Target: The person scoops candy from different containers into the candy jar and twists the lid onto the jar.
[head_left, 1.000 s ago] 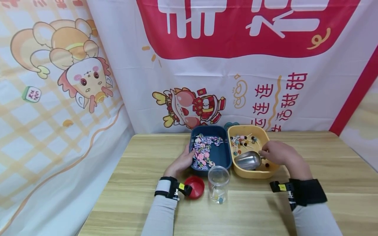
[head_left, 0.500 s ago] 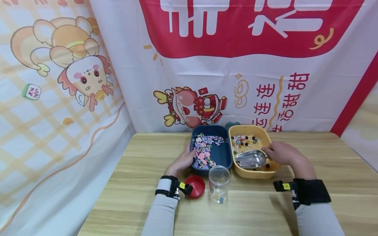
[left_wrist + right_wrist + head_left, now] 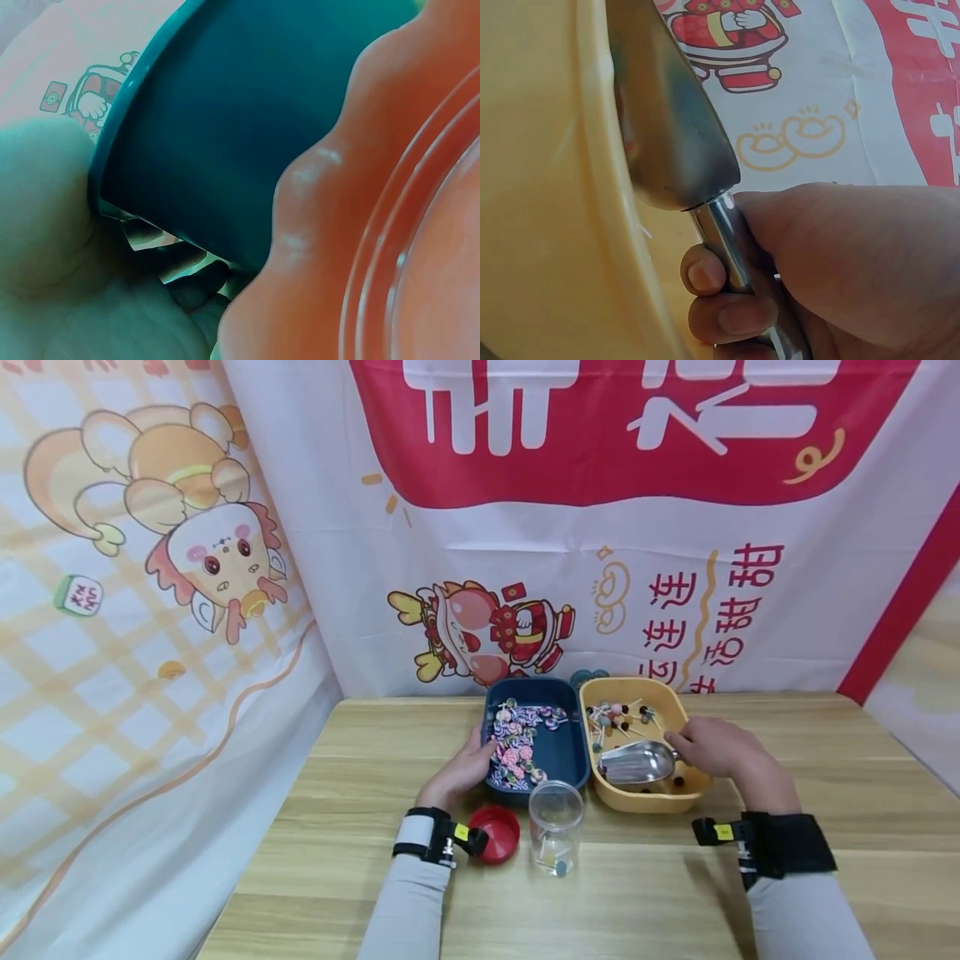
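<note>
Wood-grain table (image 3: 630,902), shiny silver scoop (image 3: 639,763), smooth rounded handle (image 3: 726,236)

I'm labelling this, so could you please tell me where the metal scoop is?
In the head view, the metal scoop is right of centre, over the near half of the yellow tub, gripped by the right hand.

Pairs, singles and crowds at your counter (image 3: 615,902)
You have one blue tub (image 3: 557,750) and one yellow tub (image 3: 648,804), making two; one metal scoop (image 3: 637,764); one clear jar (image 3: 556,818); one red lid (image 3: 500,832); two wrist cameras (image 3: 470,841). Your swirled lollipops (image 3: 513,756) and ball lollipops (image 3: 617,718) crowd too closely to count; at least two candies (image 3: 561,867) show in your jar.
</note>
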### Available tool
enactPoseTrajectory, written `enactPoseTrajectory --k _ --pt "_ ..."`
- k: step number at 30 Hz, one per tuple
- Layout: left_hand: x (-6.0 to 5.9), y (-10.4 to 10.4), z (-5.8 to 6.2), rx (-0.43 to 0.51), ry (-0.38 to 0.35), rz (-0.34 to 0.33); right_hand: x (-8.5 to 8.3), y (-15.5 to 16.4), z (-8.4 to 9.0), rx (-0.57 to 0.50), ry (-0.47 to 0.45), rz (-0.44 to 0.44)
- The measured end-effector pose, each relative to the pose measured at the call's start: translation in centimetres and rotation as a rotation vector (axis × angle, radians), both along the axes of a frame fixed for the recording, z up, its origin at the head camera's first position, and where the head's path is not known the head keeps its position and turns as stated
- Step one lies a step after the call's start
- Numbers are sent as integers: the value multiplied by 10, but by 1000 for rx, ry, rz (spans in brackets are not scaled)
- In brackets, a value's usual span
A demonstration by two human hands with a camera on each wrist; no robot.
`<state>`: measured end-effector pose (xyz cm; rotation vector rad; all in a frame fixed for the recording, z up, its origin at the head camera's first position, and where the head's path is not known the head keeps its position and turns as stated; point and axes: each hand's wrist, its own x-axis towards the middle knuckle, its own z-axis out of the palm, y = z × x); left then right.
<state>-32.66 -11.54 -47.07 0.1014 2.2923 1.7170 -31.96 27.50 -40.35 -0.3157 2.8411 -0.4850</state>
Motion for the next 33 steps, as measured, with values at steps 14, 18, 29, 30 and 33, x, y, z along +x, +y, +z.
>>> enactPoseTrajectory --k 14,18,29,30,33 --pt "1 0 -2 -6 -16 1 3 0 0 46 30 -23" --pt "1 0 0 -3 -17 7 5 -1 4 61 64 -39" --pt "3 0 0 19 0 6 7 -19 8 77 180 -7" --pt "3 0 0 26 1 3 8 -17 9 75 187 -22" --pt "2 1 0 39 4 -1 11 -8 13 89 190 -77"
